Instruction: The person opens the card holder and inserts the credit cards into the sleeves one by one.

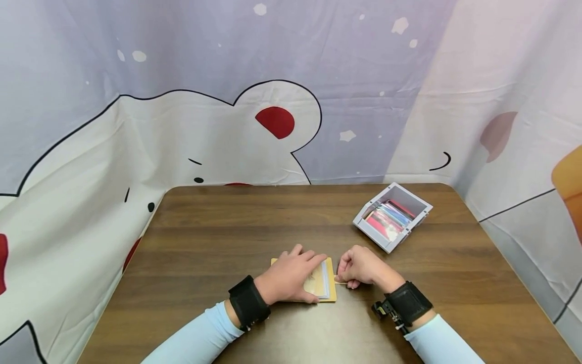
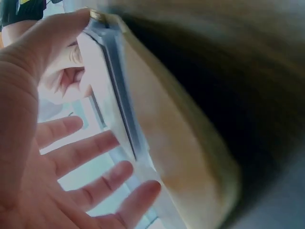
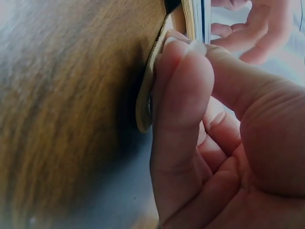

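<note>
A yellow card holder (image 1: 332,293) with pale, sleeve-like layers lies on the table under my left hand (image 1: 288,275). My left thumb touches its near edge, while the other fingers stretch, spread, over its top towards the far edge. In the left wrist view those fingers (image 2: 102,183) look straight, and the holder (image 2: 162,129) appears blurred. From the holder's right side a narrow tan strap (image 3: 144,112) sticks out. My right hand (image 1: 361,265) pinches this strap between thumb and forefinger, its other fingers curled in. The left hand hides much of the holder's top.
A grey open bin (image 1: 420,207) stands tilted at the back right of the brown wooden table (image 1: 218,227). Inside it lie several flat red, blue and white items (image 1: 391,217). Behind the table hangs a printed curtain (image 1: 354,76).
</note>
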`<state>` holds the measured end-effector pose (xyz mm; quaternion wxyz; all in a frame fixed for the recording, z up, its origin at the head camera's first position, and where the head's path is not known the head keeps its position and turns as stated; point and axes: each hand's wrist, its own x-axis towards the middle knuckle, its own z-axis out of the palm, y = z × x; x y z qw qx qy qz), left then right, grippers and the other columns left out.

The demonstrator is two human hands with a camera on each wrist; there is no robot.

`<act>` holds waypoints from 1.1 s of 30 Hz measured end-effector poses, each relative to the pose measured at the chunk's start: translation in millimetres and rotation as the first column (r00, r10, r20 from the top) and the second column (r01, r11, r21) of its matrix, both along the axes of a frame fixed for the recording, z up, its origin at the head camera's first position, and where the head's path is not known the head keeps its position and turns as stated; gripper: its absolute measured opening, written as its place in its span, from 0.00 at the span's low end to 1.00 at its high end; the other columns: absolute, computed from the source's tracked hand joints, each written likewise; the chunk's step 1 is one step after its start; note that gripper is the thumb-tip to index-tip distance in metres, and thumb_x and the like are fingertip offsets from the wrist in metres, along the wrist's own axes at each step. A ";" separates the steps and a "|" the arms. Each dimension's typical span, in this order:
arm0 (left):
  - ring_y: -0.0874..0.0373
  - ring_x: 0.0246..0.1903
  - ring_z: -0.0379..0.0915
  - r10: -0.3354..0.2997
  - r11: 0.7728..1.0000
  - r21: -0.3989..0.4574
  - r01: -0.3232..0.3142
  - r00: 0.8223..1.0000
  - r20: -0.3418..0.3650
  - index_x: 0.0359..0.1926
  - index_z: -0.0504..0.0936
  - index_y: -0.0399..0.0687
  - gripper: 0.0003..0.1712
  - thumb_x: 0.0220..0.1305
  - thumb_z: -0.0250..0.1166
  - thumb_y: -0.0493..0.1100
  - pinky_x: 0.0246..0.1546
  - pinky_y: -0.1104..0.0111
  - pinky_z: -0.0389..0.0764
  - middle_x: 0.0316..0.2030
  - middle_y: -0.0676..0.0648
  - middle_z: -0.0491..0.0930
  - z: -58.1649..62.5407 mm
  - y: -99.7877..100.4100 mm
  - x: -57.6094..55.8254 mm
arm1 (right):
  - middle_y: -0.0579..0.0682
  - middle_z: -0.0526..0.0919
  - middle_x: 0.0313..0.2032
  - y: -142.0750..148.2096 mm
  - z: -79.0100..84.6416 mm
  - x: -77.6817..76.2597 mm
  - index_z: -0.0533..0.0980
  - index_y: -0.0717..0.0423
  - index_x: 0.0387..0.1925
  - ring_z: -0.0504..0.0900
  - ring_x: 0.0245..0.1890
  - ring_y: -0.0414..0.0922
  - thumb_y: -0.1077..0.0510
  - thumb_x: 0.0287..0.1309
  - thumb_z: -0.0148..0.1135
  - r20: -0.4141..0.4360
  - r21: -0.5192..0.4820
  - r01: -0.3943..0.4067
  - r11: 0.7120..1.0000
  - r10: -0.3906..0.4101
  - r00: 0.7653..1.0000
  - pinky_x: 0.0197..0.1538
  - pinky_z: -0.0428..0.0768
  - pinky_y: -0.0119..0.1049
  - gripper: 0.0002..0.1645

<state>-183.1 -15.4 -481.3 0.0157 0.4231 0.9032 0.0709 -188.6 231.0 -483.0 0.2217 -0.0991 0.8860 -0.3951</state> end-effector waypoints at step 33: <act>0.59 0.52 0.66 0.004 0.997 0.075 -0.019 0.980 0.197 0.52 0.74 0.51 0.36 0.48 0.81 0.59 0.54 0.69 0.75 0.56 0.53 0.71 -5.8 -65.7 -10.7 | 0.49 0.84 0.16 9.3 -3.4 -9.6 0.85 0.57 0.26 0.78 0.13 0.37 0.60 0.57 0.75 0.014 -0.048 -0.077 0.996 0.077 0.997 0.21 0.81 0.36 0.07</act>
